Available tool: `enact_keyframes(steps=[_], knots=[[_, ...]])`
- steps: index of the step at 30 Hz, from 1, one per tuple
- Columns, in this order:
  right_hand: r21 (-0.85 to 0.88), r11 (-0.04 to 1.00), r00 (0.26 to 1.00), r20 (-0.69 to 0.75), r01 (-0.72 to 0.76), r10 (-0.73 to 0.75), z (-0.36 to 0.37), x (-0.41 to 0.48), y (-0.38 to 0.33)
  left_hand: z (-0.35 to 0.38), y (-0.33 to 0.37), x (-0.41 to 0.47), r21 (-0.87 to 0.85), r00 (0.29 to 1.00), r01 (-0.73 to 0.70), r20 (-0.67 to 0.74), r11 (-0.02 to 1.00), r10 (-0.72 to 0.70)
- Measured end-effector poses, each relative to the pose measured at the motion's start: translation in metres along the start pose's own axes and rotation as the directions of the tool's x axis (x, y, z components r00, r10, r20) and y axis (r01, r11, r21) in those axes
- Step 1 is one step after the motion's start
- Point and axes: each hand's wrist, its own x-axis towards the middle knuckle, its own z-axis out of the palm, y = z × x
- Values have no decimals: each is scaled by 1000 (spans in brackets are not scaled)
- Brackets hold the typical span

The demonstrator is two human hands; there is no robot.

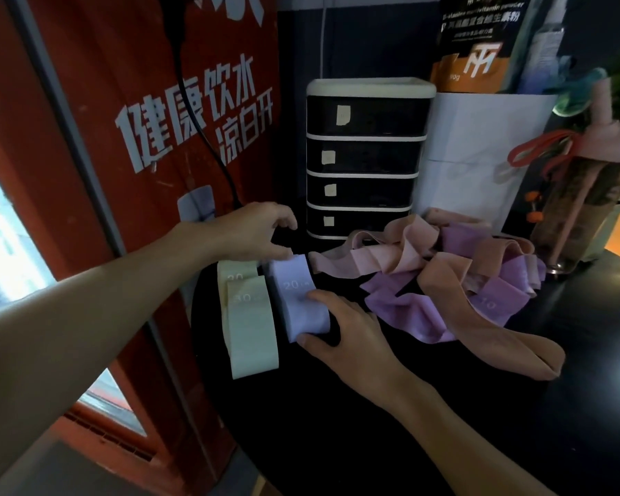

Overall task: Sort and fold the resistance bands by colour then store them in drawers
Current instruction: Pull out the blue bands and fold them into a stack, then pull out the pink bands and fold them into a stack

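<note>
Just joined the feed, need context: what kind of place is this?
Probably a gym or fitness-studio counter: a pile of resistance bands, a supplement powder bag, and a red drinking-water machine on the left.

One drawer unit (369, 88) with four drawers (373, 157), four paper labels (328, 157), one per drawer; two folded pale green bands (253, 327); one lavender band (301, 298); heap of pink and purple bands (444, 273), count unclear
</note>
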Motion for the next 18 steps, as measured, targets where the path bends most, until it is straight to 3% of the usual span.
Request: enact_keyframes(steps=[2,8,12,18], knots=[[0,1000,1000,-4,-2,2,0,1,0,-3,10,-12,-38,997,-73,-28,997,72],[31,999,999,-33,-23,24,0,1,-2,7,27,-36,66,945,-49,327,997,25],[31,999,1000,-30,-8,9,-1,-2,-3,7,36,-37,164,943,-63,333,985,5],[138,990,1000,-18,-14,17,-6,-5,-6,16,46,-43,61,947,-87,313,994,64]])
